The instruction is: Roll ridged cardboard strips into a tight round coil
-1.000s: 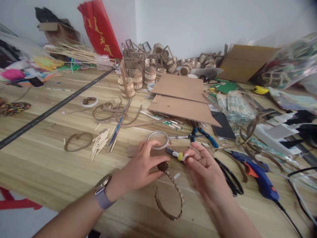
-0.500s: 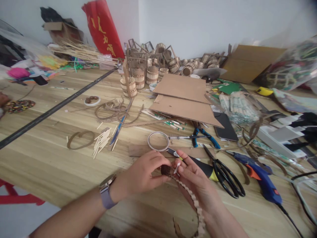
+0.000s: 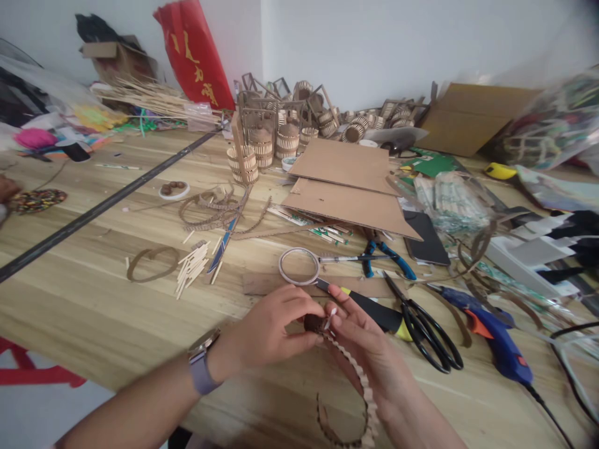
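Observation:
Between my hands is a small dark brown coil (image 3: 313, 322), from which a ridged cardboard strip (image 3: 364, 380) hangs in a curve in front of my right palm. My left hand (image 3: 281, 321) pinches the coil between thumb and fingers. The fingers of my right hand (image 3: 362, 333) are closed on the strip beside the coil, with a small white piece (image 3: 330, 319) at their tips. Just beyond the hands lie a roll of tape (image 3: 299, 266) and a black and yellow cutter (image 3: 374, 310). Black scissors (image 3: 428, 330) lie right of my right hand.
A blue glue gun (image 3: 491, 333) with its cable lies at the right, near a white power strip (image 3: 533, 252). Wooden sticks (image 3: 191, 268) and cardboard sheets (image 3: 346, 199) lie farther off, before small baskets (image 3: 242, 165). Another person's hand (image 3: 7, 188) shows at the left edge.
The hanging strip has swung left, its loose end now higher. My right fingers have shifted slightly left around the white piece. My left hand has hardly moved.

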Available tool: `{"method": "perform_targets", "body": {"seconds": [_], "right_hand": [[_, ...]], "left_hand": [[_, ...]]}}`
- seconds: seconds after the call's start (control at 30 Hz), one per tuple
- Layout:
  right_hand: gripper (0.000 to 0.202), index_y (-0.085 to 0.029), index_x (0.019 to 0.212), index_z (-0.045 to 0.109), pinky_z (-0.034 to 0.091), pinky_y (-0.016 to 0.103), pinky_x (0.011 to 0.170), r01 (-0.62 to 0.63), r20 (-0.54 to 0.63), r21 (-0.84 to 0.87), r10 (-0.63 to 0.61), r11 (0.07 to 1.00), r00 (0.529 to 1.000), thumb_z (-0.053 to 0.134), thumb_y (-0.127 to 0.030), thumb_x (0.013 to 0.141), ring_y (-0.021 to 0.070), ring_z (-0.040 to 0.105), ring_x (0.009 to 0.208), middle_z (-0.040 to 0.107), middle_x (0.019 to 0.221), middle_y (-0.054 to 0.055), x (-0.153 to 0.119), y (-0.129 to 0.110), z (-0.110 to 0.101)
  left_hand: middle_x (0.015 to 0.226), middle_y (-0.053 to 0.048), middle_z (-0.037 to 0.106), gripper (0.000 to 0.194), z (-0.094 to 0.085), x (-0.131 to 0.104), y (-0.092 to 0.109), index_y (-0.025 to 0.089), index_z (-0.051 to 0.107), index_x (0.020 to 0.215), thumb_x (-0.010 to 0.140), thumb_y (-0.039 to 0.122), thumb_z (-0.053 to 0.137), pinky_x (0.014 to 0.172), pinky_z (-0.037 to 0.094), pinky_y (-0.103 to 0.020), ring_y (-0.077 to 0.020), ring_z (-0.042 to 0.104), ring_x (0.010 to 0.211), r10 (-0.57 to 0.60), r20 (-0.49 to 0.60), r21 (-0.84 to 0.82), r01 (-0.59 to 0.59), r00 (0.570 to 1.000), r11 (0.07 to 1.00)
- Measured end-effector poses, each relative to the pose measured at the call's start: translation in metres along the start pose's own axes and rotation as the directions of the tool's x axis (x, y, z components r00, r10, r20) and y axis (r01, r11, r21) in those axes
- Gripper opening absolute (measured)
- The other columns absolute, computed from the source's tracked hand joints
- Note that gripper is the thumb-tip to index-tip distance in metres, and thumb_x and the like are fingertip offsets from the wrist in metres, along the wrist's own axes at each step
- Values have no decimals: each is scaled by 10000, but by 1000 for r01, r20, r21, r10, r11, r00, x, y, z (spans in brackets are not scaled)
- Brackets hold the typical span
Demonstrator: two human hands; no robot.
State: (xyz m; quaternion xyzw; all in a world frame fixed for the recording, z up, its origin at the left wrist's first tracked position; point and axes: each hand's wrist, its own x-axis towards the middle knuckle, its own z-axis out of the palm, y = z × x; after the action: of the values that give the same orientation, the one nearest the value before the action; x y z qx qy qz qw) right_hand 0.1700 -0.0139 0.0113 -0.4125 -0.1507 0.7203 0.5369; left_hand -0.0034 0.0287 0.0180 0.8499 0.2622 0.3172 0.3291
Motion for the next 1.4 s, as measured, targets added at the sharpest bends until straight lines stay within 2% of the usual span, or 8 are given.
{"method": "perform_targets", "body": {"seconds": [0.07, 0.23, 0.4, 0.53, 0.67, 0.83, 1.17, 1.4], "right_hand": [[527, -248, 1017, 672, 493, 282, 656, -10, -7, -1, 10, 1000, 1000, 902, -229, 544, 150, 629, 656, 647, 756, -33, -1, -1, 0], [515, -266, 1078, 651, 500, 271, 673, -3, 58, -10, 4, 1000, 998, 876, -222, 616, 143, 645, 693, 650, 801, -38, 2, 4, -7], [524, -245, 1064, 655, 496, 243, 686, 4, 59, 75, -9, 997, 998, 889, -192, 598, 117, 645, 690, 647, 774, -56, 2, 7, -5], [510, -231, 1042, 656, 464, 207, 629, 40, 31, 52, -41, 998, 999, 894, -174, 595, 90, 605, 634, 644, 750, -64, 1, 7, -1], [511, -236, 1046, 649, 471, 225, 651, 34, 47, 59, -36, 998, 998, 891, -164, 602, 103, 614, 666, 650, 768, -51, 2, 8, -4], [524, -228, 1052, 642, 469, 222, 630, 90, 39, 56, -92, 994, 995, 900, -184, 598, 97, 595, 637, 650, 747, -43, 4, 10, -8], [517, -223, 1025, 633, 503, 266, 654, 103, -23, 56, -102, 993, 994, 900, -204, 582, 122, 622, 630, 647, 728, -44, -2, 8, 0], [497, -252, 1050, 635, 505, 270, 686, 194, 42, -13, -193, 981, 980, 890, -214, 624, 134, 642, 687, 659, 746, -36, 2, 11, -11]], "left_hand": [[912, -52, 664, 128, 0, 1, 1, 158, 631, 985, 870, 211, 653, 797, 487, -286, -182, 590, 867, -10, 0, -4, 10, 1000, 1000], [889, -38, 661, 115, 0, 1, 2, 174, 625, 968, 872, 233, 650, 786, 483, -284, -178, 591, 846, -41, 3, -11, 41, 999, 999], [914, -46, 663, 121, 2, 0, 0, 173, 622, 985, 876, 225, 637, 793, 477, -290, -182, 584, 865, -33, 7, -16, 33, 999, 999], [898, -44, 652, 131, 3, -1, 1, 173, 619, 977, 867, 234, 655, 785, 470, -286, -184, 582, 859, -61, 15, -11, 61, 998, 998], [883, -37, 642, 95, 3, -1, 3, 176, 610, 940, 871, 228, 651, 777, 461, -280, -179, 579, 843, -80, 17, -15, 80, 997, 997], [858, -29, 631, 109, 3, 0, 4, 173, 604, 934, 862, 226, 665, 761, 453, -276, -175, 570, 817, -78, 11, -29, 79, 997, 996], [846, -21, 623, 109, 5, 0, 3, 172, 605, 924, 846, 200, 675, 762, 447, -271, -170, 568, 811, -85, -3, -44, 85, 996, 995], [844, -17, 623, 148, 4, 0, 3, 157, 618, 948, 829, 194, 697, 749, 442, -266, -160, 577, 794, -114, -28, -94, 111, 993, 989]]}}
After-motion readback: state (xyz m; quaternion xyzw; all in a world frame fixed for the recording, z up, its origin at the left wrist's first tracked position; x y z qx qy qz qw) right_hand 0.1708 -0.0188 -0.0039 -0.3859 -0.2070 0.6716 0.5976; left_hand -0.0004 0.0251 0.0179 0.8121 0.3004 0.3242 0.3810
